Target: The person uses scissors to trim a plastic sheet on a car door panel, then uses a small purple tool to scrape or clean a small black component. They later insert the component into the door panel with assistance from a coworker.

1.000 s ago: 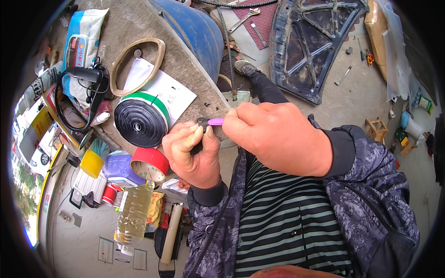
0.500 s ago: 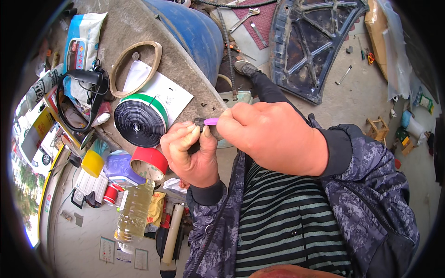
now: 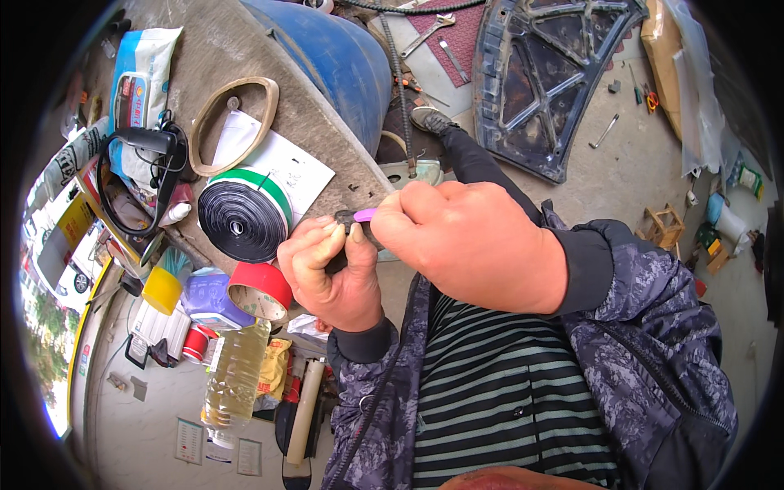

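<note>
In front of my chest, my two hands meet over something small. My left hand (image 3: 331, 273) pinches a small dark piece (image 3: 344, 218) between thumb and fingertips. From the closed fist of my right hand (image 3: 478, 245) sticks out the rounded end of a slim purple piece (image 3: 364, 216). Its tip touches or nearly touches the dark piece; the rest is hidden in the fist, so its kind does not show. Left of my left hand stands a coiled roll of black strip (image 3: 237, 224) with a green and white edge, and below that a red tape roll (image 3: 269, 282).
A tan oval ring (image 3: 196, 135) and white paper (image 3: 310, 173) lie on the rough tabletop (image 3: 216, 49). A blue barrel (image 3: 343, 61) stands behind. A clear bottle of yellowish liquid (image 3: 234, 384) is at lower left. A dark ribbed panel (image 3: 535, 90) rests on the floor.
Both hands have shifted slightly left, the right one a little more. The purple end has come closer to the dark piece. Both grips are unchanged.
</note>
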A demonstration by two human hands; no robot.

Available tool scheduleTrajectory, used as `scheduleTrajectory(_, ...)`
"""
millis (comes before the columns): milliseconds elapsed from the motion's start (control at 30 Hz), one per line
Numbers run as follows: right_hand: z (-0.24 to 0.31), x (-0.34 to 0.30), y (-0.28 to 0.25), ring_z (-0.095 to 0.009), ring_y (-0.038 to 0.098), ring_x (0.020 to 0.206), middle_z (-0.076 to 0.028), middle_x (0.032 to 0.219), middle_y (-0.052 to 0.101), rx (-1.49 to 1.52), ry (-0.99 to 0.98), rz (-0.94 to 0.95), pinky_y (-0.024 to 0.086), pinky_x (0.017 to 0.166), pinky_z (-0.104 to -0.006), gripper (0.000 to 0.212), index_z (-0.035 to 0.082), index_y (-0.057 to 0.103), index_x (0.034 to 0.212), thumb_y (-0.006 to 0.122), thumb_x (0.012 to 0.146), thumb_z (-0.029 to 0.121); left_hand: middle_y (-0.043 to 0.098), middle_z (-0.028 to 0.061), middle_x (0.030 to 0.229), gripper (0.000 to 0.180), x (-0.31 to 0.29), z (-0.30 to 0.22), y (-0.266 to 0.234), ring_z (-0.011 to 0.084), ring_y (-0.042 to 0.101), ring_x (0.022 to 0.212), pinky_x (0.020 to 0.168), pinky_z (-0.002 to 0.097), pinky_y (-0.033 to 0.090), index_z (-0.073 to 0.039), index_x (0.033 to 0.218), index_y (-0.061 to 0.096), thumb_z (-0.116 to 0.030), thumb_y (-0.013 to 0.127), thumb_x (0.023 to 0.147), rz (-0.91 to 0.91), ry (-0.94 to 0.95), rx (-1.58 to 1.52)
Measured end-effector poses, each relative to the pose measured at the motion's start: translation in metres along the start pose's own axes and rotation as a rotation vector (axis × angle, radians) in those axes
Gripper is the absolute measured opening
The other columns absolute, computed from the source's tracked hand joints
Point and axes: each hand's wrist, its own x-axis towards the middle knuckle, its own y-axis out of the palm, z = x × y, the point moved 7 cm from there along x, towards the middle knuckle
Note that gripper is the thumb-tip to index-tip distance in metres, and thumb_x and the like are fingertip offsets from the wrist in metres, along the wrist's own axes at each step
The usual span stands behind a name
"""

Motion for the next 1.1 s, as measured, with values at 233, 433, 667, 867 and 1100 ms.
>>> scheduleTrajectory(233,-0.004,-0.003,-0.002,-0.023,0.075,0.078,-0.006,0.094,0.067,0.096,-0.029,0.004,0.057,0.063,-0.0340,0.022,0.009,0.066,0.108,0.070,0.087,0.009,0.062,0.0085,0.114,0.028,0.001,0.001,-0.003,0.0273,0.070,0.109,0.098,0.0419,0.059,-0.008,0.105,0.069,0.002,0.089,0.089,-0.005,-0.045,-0.017)
scheduleTrajectory(433,-0.003,-0.002,0.000,-0.021,0.073,0.073,-0.005,0.091,0.064,0.060,-0.015,0.014,0.057,0.061,-0.0329,0.022,0.009,0.066,0.107,0.071,0.086,0.011,0.063,0.0089,0.113,0.028,-0.001,0.002,-0.002,0.0274,0.070,0.109,0.098,0.0423,0.059,-0.008,0.105,0.069,0.002,0.090,0.088,-0.023,-0.048,-0.020)
scheduleTrajectory(667,0.006,0.001,-0.002,-0.017,0.070,0.066,-0.003,0.087,0.061,-0.046,0.005,-0.026,0.053,0.054,-0.0309,0.019,0.011,0.067,0.104,0.073,0.086,0.015,0.064,0.0083,0.110,0.028,-0.001,0.001,-0.003,0.0280,0.072,0.106,0.096,0.0429,0.061,-0.009,0.104,0.070,0.000,0.092,0.088,-0.002,0.006,0.046)
scheduleTrajectory(867,0.004,0.002,-0.003,-0.019,0.071,0.070,-0.004,0.090,0.064,0.010,-0.026,-0.036,0.056,0.059,-0.0328,0.021,0.010,0.067,0.108,0.072,0.088,0.014,0.065,0.0083,0.111,0.029,0.000,0.002,-0.002,0.0275,0.072,0.107,0.097,0.0430,0.061,-0.009,0.104,0.070,0.000,0.092,0.087,-0.012,-0.006,0.014)
scheduleTrajectory(1100,-0.002,-0.001,-0.001,-0.019,0.072,0.070,-0.004,0.091,0.065,0.025,-0.013,0.014,0.057,0.062,-0.0343,0.020,0.011,0.067,0.107,0.071,0.088,0.013,0.065,0.0086,0.111,0.029,-0.001,0.003,-0.003,0.0275,0.071,0.107,0.097,0.0428,0.061,-0.009,0.103,0.069,0.000,0.092,0.087,-0.020,-0.016,0.020)
